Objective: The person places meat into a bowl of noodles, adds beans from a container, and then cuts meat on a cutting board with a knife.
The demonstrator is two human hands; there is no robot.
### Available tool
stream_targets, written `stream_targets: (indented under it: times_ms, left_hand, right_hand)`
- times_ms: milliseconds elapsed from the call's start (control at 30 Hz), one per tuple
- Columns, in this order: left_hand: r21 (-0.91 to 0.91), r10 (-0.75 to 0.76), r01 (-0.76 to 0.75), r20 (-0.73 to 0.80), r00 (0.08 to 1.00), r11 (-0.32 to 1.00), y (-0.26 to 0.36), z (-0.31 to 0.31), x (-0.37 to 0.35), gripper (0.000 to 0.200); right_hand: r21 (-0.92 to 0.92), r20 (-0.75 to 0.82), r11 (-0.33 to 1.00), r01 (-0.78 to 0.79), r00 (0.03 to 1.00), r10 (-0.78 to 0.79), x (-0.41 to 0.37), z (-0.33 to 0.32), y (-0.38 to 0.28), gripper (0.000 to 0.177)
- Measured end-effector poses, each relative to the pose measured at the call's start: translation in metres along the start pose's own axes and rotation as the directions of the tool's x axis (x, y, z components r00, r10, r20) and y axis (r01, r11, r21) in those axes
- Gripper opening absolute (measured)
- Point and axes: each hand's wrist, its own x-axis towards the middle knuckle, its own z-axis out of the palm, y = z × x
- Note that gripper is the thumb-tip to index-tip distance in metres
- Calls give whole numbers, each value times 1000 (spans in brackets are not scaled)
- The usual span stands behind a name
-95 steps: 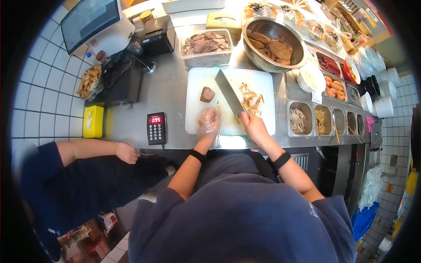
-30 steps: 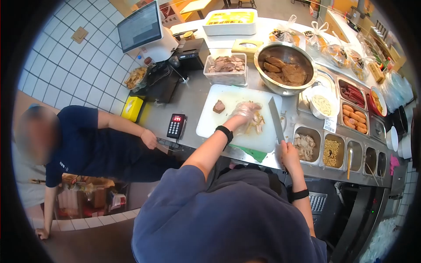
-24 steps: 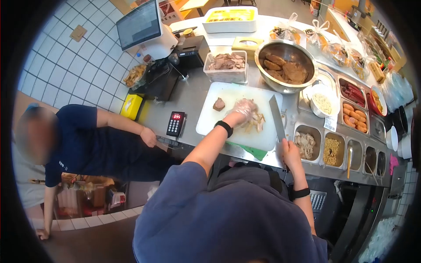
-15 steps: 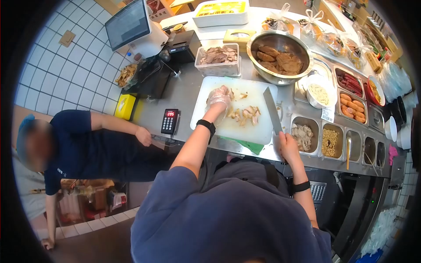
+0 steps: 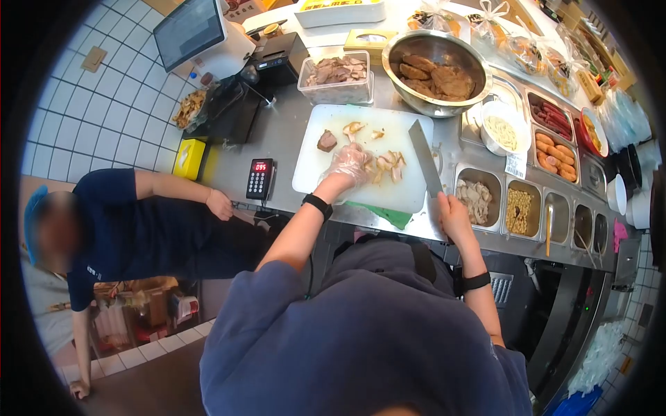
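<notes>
My right hand (image 5: pixel 454 216) is closed around the handle of a cleaver-like kitchen knife (image 5: pixel 425 161). Its broad blade points away from me over the right side of the white cutting board (image 5: pixel 316 170). My left hand (image 5: pixel 349 163), in a clear plastic glove, is low over the board. Its fingers reach the edge of a small pile of chopped meat pieces (image 5: pixel 392 166); the glove and blur hide how they are bent. A brown chunk of meat (image 5: pixel 327 141) lies just left of that hand. Smaller pale scraps (image 5: pixel 352 130) lie beyond it.
Behind the board are a plastic tub of sliced meat (image 5: pixel 336 71) and a steel bowl of large brown meat pieces (image 5: pixel 437 75). Metal food pans (image 5: pixel 479 197) line the right. A keypad device (image 5: pixel 260 179) is on the left, where a co-worker's hand (image 5: pixel 220 205) rests nearby.
My left hand has moved slightly toward me, and the brown chunk now shows beside it. My right hand still holds the knife. The whole view has shifted a little.
</notes>
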Motion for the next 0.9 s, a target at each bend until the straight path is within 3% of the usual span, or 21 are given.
stream_targets:
  times_ms: [67,167,367,467,567,667,767,900]
  left_hand:
    - [12,-33,32,15,999,999,-2,6,5,24]
    - [-171,-114,122,56,992,978,-7,9,14,18]
    - [-162,107,-144,-215,971,976,-8,20,15,16]
    - [134,-130,139,-71,989,981,-13,12,21,27]
    - [263,-210,267,-227,951,927,-20,4,21,28]
    - [102,-113,150,-301,947,983,-13,3,26,32]
    - [-109,-77,50,-258,963,993,-13,36,51,37]
    - [-247,-231,221,-15,973,944,11,25,61,41]
  right_hand:
    - [-3,-9,1000,5,1000,-5,-1,0,0,44]
    - [-5,-7,1000,-15,1000,15,1,0,1,44]
    - [7,2,1000,-4,1000,4,2,0,3,44]
    - [45,9,999,-23,1000,23,2,0,6,44]
    - [64,12,997,-34,999,33,2,-1,6,44]
    - [75,13,997,-35,999,34,3,0,9,44]
    - [99,18,994,-51,999,50,3,0,10,45]
    - [85,4,996,-41,999,41,4,2,10,44]
